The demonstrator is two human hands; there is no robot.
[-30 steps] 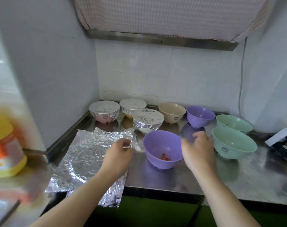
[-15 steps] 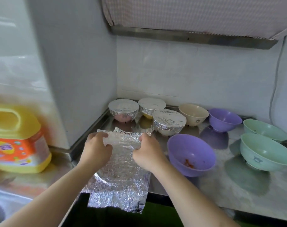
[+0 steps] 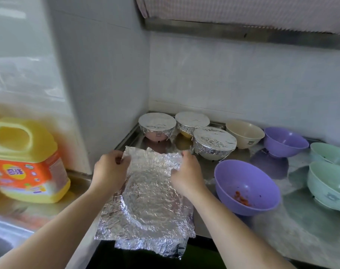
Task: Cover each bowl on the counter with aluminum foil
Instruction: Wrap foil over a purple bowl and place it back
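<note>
bright, soft daylight; yellow jug (image 3: 27,162) at the left edge motion-blurred, wide-angle bending at edges.

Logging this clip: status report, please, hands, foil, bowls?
Left hand and right hand pinch foil sheet at far corners. Three bowls covered, five open; nearest purple bowl next. Nothing in the way.

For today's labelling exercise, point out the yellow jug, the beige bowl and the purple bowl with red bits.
yellow jug (image 3: 25,164), head view, on its label
beige bowl (image 3: 242,131), head view, inside wall
purple bowl with red bits (image 3: 248,183), head view, inside wall
</note>
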